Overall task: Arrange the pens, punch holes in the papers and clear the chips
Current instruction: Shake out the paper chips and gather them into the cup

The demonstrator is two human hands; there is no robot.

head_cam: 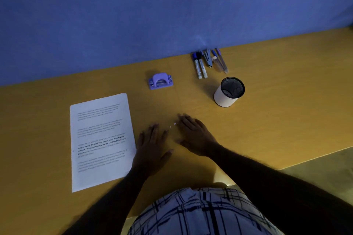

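A stack of printed papers [100,141] lies on the yellow desk [267,120] at the left. A purple hole punch [160,81] sits beyond it near the blue wall. Several pens and markers [209,62] lie side by side against the wall at the right. A white pen cup [228,92] with a black mesh inside stands in front of them. A few tiny white paper chips [172,125] lie on the desk between my hands. My left hand [152,145] rests flat, fingers apart, beside the papers' right edge. My right hand [194,133] lies flat and open just right of the chips.
A blue partition wall [152,15] runs along the desk's far edge. The desk's front edge runs diagonally at the lower right, with floor [324,162] beyond it. My checked shirt fills the bottom of the view.
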